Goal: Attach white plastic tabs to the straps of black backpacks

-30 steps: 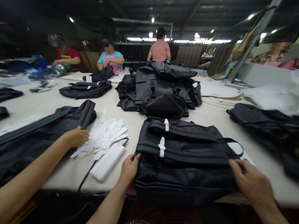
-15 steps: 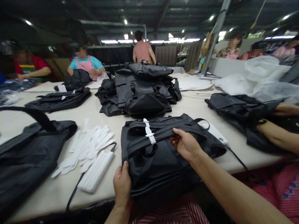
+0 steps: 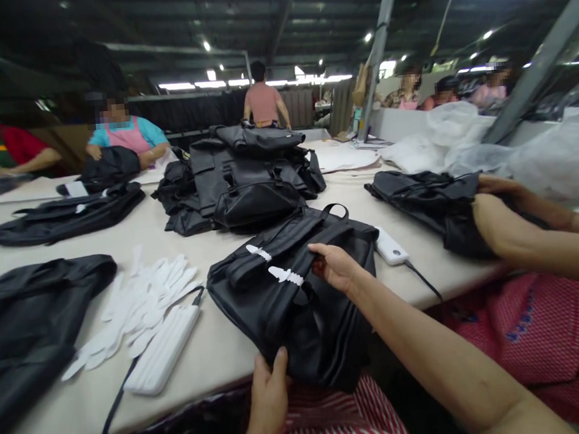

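Observation:
A black backpack [image 3: 297, 310] lies askew at the table's near edge, its shoulder straps facing up. White strips [image 3: 287, 275] are wrapped around the two straps. My right hand [image 3: 336, 267] pinches one strap near the middle of the bag, fingertips partly tucked beneath it. At the bag's near lower corner, my left hand [image 3: 270, 386] grips the edge between thumb and fingers; part of that grip is hidden. A top loop [image 3: 336, 210] stands up at the far end.
Loose white strips [image 3: 150, 295] lie left, beside a white power strip [image 3: 164, 350] with a black cord. Behind is a heap of black bags [image 3: 246, 173]. A co-worker's hands [image 3: 503, 217] handle another black bag [image 3: 429, 206] at right. A white device [image 3: 391, 246] sits by my bag.
The backpack has turned counter-clockwise, and my left hand has come round with its corner toward me. My right hand stays on the strap. The view has swung right; the hand at far left is gone.

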